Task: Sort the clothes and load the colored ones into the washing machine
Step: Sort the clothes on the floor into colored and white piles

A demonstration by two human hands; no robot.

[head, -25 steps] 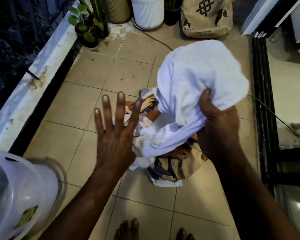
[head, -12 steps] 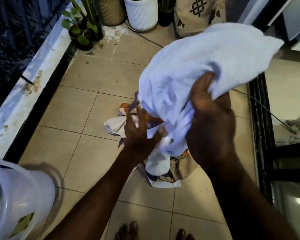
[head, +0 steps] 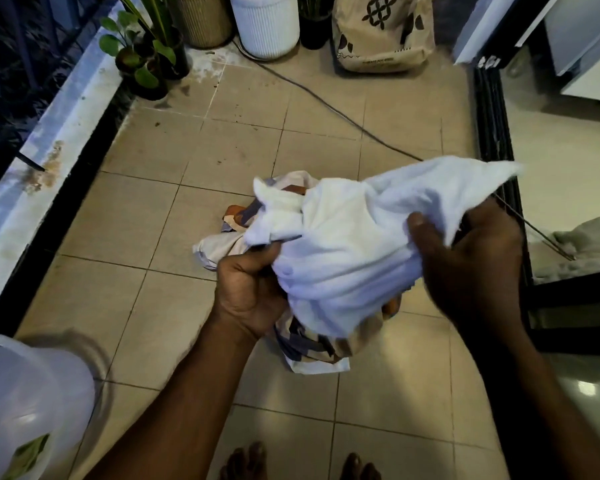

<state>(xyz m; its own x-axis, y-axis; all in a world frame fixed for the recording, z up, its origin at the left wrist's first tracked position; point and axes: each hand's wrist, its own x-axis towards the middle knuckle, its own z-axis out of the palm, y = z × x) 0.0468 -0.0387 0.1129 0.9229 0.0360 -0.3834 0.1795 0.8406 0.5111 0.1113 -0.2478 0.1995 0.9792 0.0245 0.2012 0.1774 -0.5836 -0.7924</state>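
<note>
Head view first, sweeping from nine o'clock across to three: a translucent plastic tub (head: 28, 410) sits at our lower left, at about eight o'clock from the clothes, and past it our left hand (head: 250, 289) has closed into a fist. A second ago that hand was spread flat and holding nothing; now its grip is tight on the bunched lower-left end of the white cloth (head: 354, 244), thumb side up against the fabric. The cloth itself has come down from where we were holding it high and now hangs gathered between both hands, directly over the patterned clothes (head: 305, 344) lying on the tiled floor (head: 160, 220), with one loose corner sticking out toward two o'clock. At its right end our right hand (head: 465, 265) holds it as before, thumb pressed over the top of the fabric and fingers curled under. We read the change as the white piece now being properly in hand and lifted off the colored pile, so the sorting step looks under way rather than finished; the colored things remain on the floor and none is loaded. No washing machine is plainly identifiable from here. At four o'clock a pale heap (head: 582, 244) lies beyond the dark door track (head: 492, 133), and we cannot tell what it is.
</note>
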